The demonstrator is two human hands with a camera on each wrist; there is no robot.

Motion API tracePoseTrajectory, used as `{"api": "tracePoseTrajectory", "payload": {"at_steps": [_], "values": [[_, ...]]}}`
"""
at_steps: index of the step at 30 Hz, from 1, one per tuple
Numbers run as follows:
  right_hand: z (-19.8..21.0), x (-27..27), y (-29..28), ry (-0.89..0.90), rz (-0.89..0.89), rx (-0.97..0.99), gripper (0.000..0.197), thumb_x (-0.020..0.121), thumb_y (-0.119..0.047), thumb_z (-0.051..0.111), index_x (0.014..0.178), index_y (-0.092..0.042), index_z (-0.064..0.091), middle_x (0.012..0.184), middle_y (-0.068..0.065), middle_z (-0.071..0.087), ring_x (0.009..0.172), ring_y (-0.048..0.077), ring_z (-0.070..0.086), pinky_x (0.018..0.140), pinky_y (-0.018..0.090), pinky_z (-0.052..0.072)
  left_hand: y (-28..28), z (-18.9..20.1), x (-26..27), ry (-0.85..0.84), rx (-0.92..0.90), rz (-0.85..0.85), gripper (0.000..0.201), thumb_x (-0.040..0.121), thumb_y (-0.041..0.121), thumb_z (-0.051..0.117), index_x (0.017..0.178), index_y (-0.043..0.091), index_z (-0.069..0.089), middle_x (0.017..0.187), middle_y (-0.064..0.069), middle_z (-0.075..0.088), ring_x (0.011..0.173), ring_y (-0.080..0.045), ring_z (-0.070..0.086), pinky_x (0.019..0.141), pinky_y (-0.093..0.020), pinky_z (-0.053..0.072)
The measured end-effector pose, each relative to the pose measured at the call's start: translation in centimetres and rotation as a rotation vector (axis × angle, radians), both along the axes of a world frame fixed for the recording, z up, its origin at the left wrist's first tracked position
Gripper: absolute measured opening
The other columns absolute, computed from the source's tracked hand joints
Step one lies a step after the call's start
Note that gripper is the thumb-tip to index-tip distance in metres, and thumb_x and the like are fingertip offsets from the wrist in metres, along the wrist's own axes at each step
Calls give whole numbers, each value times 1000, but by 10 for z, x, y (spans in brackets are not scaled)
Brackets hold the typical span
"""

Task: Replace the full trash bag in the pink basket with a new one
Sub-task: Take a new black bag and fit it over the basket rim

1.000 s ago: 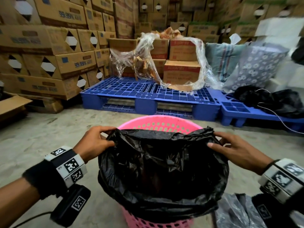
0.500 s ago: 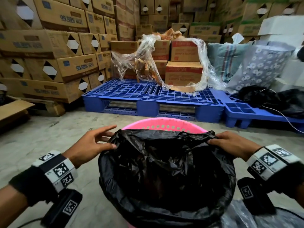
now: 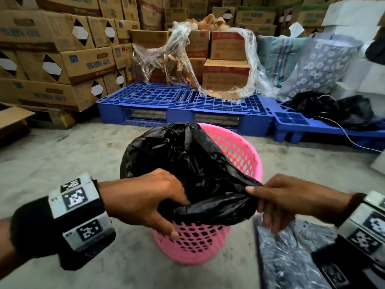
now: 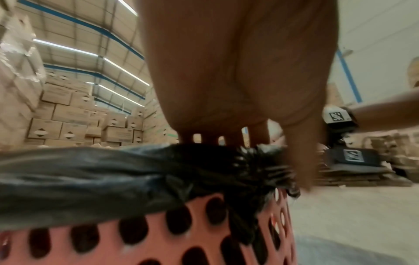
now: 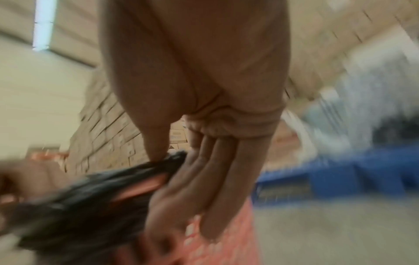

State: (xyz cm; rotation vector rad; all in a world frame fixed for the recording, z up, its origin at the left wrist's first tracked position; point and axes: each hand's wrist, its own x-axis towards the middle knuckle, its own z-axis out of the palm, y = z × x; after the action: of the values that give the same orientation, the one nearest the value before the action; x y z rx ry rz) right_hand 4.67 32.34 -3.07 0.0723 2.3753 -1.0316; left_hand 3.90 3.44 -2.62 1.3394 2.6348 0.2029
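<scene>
The left hand (image 3: pixel 143 201) and right hand (image 3: pixel 285 199) are each gripping the black bag (image 3: pixel 187 163) rim with curled fingers, apparently gathering it off the pink basket (image 3: pixel 239 151) rim for removal.

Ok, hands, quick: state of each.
Left hand: grips the black trash bag at its near edge.
Right hand: pinches the bag's edge.

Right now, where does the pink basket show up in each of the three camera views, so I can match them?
Head: pink basket at centre, standing on the floor, near rim under the black bag.
Left wrist: along the bottom edge, perforated wall below the bag.
Right wrist: blurred, bottom centre, behind the fingers.
Shared landmark: the black bag draped over the rim, held by both hands.
</scene>
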Motion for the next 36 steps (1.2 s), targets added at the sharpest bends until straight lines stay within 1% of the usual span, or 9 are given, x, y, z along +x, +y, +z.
{"api": "tracePoseTrajectory", "payload": {"at_steps": [4,7,11,15,18,20,24,31,36], "values": [[10,-23,26,607,201,336,23,85,-35,68,101,-19,65,101,10,71,82,17,67,73,31,55,2,5,-3,-64,-102,28,30,79,43,66,99,21,70,108,0,65,108,-14,52,88,-27,40],[1,-38,36,742,457,421,44,84,-21,65,128,-21,60,143,14,51,128,28,50,107,47,43,-7,7,-9,-37,-216,-3,29,76,43,67,99,25,69,117,12,63,120,-3,37,97,-19,33],[-10,-29,21,945,590,397,28,85,-24,62,110,-18,72,114,8,71,105,27,64,90,46,55,-37,12,-32,114,-466,136,34,77,35,65,111,32,66,139,18,48,138,-10,24,104,-24,22],[-18,-4,-23,989,692,122,27,85,-16,65,110,-13,70,101,4,74,91,19,66,80,36,56,-64,22,-39,265,-533,366,72,77,15,55,141,37,29,156,8,19,145,-13,7,115,-32,4],[-18,-5,-32,954,743,69,34,82,-21,69,116,-13,68,111,6,72,101,16,62,88,28,49,-38,29,-32,88,16,464,48,87,22,55,133,27,46,135,6,51,120,-7,45,98,-16,28],[-10,-15,-15,859,678,110,44,78,-40,72,115,-16,69,112,4,73,102,13,64,90,31,51,-15,28,-26,-50,203,510,47,86,35,58,130,23,51,124,5,62,108,-7,56,93,-23,44],[2,-30,18,795,629,298,69,68,-83,47,101,-29,74,96,-12,76,88,2,65,87,38,53,11,13,-20,-135,114,483,70,76,63,51,133,23,48,122,7,64,110,-9,58,95,-32,49],[-24,-3,-45,923,711,254,51,82,-63,53,79,-16,71,67,4,71,61,21,62,55,34,47,11,3,-17,-127,191,469,35,81,51,59,102,23,64,97,7,69,85,-8,64,77,-35,53],[-2,-21,-46,1008,502,102,55,76,-64,50,109,-22,65,101,2,67,90,19,63,78,42,55,-8,5,-5,-136,175,405,32,78,58,56,84,28,59,83,8,63,74,-8,59,62,-25,47]]}}
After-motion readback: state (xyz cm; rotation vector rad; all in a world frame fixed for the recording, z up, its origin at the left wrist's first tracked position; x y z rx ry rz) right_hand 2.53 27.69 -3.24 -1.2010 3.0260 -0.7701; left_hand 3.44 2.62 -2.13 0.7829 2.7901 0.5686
